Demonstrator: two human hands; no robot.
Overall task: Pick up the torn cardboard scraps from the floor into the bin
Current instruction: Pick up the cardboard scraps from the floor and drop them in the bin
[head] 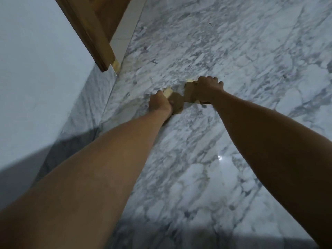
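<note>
Both my arms reach down to the marble floor (233, 51). My left hand (159, 104) grips a torn brown cardboard scrap (175, 99), whose pale torn edge sticks out above the knuckles. Just to its right, my right hand (208, 88) curls round another brown cardboard scrap (188, 92); a pale corner shows above that hand and a sliver below the wrist. The two scraps nearly touch between the hands. No bin is in view.
A white wall (36, 69) with a marble skirting runs along the left. A wooden door frame (93, 33) stands at the upper left, its foot chipped. Grey-veined marble floor spreads to the right and toward me.
</note>
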